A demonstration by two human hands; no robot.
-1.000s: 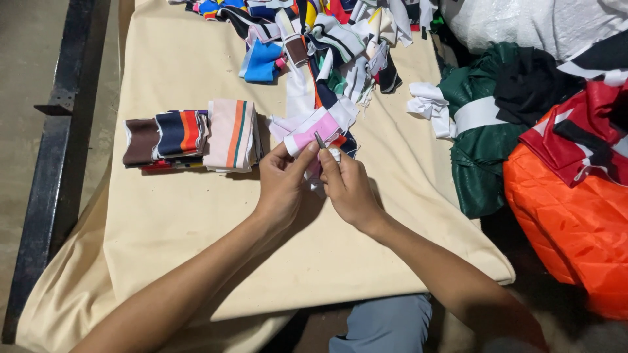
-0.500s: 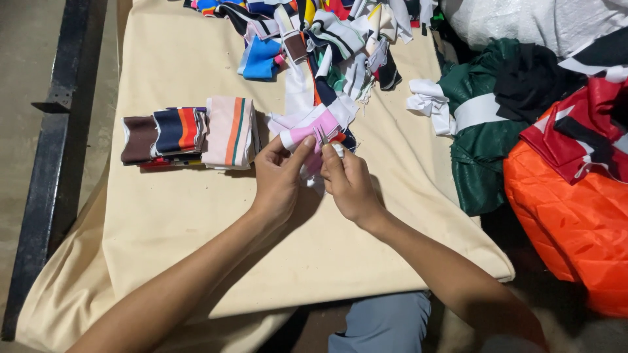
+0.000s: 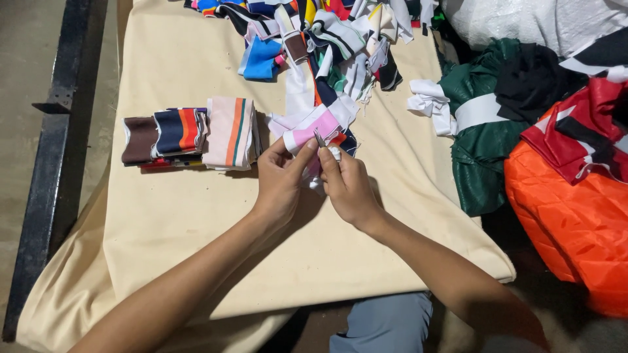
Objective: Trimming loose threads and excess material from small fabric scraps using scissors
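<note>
My left hand and my right hand meet over the middle of a cream cloth-covered table. Between the fingertips is a pink and white striped knit strip that trails up toward a heap of strips. My left thumb and fingers pinch its near end. A small metal tool, thin and pointed, sticks up between the hands; my right hand grips it against the fabric.
A neat stack of folded striped knit pieces lies left of the hands. A tangled heap of coloured strips fills the far edge. Green, red and orange bundles sit right. A dark metal rail runs along the left.
Both hands stay at the same spot on the pink strip, with only small finger movements. The view has drifted slightly.
</note>
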